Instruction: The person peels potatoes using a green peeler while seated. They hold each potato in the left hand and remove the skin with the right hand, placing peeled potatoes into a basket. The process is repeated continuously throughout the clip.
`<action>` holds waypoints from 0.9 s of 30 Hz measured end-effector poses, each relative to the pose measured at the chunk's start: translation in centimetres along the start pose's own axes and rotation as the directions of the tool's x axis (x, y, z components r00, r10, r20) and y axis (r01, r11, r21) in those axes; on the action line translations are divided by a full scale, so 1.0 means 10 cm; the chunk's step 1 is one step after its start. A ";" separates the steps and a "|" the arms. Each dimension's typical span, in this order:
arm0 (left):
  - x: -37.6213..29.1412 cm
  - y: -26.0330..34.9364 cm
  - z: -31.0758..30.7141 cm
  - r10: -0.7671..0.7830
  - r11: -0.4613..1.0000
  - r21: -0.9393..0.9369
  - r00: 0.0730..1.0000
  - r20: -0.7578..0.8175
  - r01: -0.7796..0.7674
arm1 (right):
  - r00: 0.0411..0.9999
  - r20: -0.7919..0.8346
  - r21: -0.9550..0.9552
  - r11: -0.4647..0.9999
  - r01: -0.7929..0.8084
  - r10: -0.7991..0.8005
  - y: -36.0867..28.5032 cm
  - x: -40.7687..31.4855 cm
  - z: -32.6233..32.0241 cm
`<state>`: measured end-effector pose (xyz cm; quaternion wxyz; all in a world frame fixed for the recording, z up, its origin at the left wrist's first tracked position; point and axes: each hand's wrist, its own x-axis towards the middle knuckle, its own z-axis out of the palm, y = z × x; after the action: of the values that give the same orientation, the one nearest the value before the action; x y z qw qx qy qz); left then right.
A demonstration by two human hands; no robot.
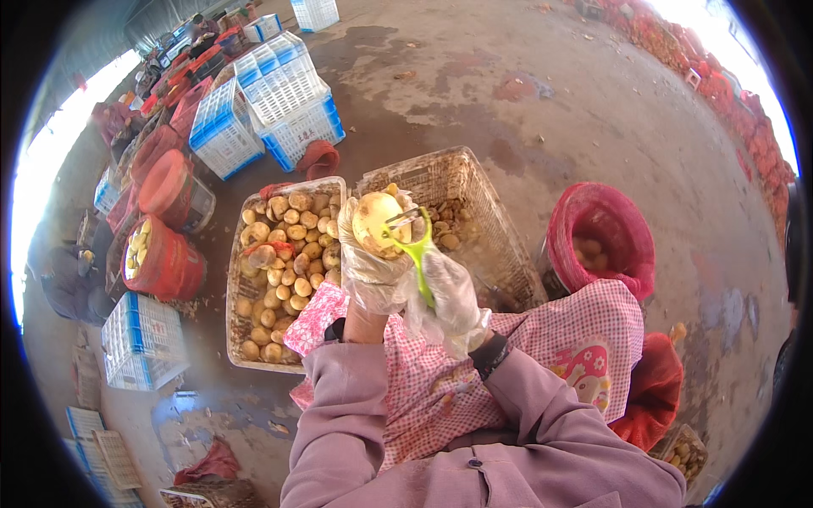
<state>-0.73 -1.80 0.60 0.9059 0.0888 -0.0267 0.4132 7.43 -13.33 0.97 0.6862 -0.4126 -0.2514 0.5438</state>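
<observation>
In the middle of the head view, my left hand (371, 273), in a clear plastic glove, grips a large, mostly peeled potato (375, 222). My right hand (451, 289), gloved the same way, is closed around a lime-green Y-shaped vegetable peeler (416, 247). The peeler's metal blade lies at the potato's right side; whether it touches the skin I cannot tell. Left of my hands stands a plastic crate of unpeeled potatoes (292, 247), a scrap of red netting among them. Behind my hands sits a dirty, slatted crate (508, 235) holding peelings and small pieces.
At right, a bucket lined with pink mesh (600, 235) holds several potatoes. White-and-blue crates (279, 95) are stacked at upper left. Red buckets (165, 260) stand at left, near a crouching person (73, 279). Red mesh sacks (718, 82) line the far right. The concrete floor is wet.
</observation>
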 end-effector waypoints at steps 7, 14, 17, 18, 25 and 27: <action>0.08 0.02 0.01 0.096 0.995 -0.005 0.989 0.113 -0.096 | 0.999 0.049 0.021 1.000 0.008 -0.009 0.31 -0.13 -0.08; 0.11 0.14 0.19 0.209 0.964 -0.112 0.946 -0.248 -0.242 | 0.979 0.000 -0.123 0.972 -0.202 0.203 0.29 -0.33 -0.38; 0.12 0.11 0.10 0.150 0.981 -0.086 0.965 -0.216 -0.171 | 0.999 0.033 -0.021 0.999 -0.035 0.035 0.35 -0.29 -0.46; 0.12 0.07 0.10 0.097 0.985 -0.116 0.961 -0.257 -0.130 | 0.999 0.009 -0.019 0.999 -0.034 0.034 0.23 -0.28 -0.39; 0.10 -0.09 0.05 0.114 0.977 0.202 0.969 -0.218 -0.070 | 0.998 0.059 0.049 0.998 0.029 -0.032 0.05 -0.04 -0.14; 0.08 -0.16 0.06 0.150 0.977 0.193 0.947 -0.285 -0.096 | 0.998 0.003 0.010 0.998 0.064 -0.064 0.05 0.07 -0.06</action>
<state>1.02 -2.31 1.05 0.8605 0.1034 0.1413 0.4785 7.80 -12.79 0.16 0.7050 -0.3998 -0.2631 0.5234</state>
